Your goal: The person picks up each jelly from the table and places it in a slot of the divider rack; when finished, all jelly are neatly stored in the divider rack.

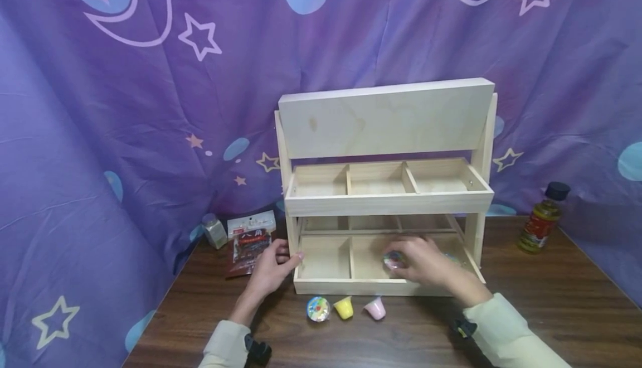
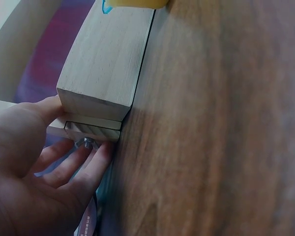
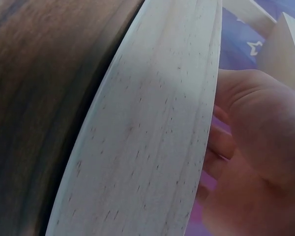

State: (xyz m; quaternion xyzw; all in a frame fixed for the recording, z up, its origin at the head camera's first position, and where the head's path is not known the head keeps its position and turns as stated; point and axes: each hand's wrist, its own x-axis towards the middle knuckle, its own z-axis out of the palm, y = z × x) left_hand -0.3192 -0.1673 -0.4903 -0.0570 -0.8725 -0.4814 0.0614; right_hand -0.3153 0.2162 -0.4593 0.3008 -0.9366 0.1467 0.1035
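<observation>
A pale wooden two-tier rack [image 1: 388,205] with divided trays stands on the table. My left hand [image 1: 273,267] grips its lower left side; in the left wrist view the thumb lies on one side of the wood and the fingers [image 2: 91,172] curl behind, by a bolt. Over the lower tray's middle compartment, my right hand [image 1: 421,259] pinches a small jelly cup [image 1: 393,260] with a shiny printed lid. The tray's front board [image 3: 137,128] hides the fingertips in the right wrist view. Another bluish lid [image 1: 450,257] shows partly behind this hand, in the right compartment.
Before the rack lie a lidded jelly cup [image 1: 318,309], a yellow one [image 1: 344,308] and a pink one [image 1: 375,308]. A brown spice packet [image 1: 249,245] and a small jar [image 1: 214,231] stand left, an oil bottle [image 1: 543,220] right. Purple cloth [image 1: 241,78] hangs behind.
</observation>
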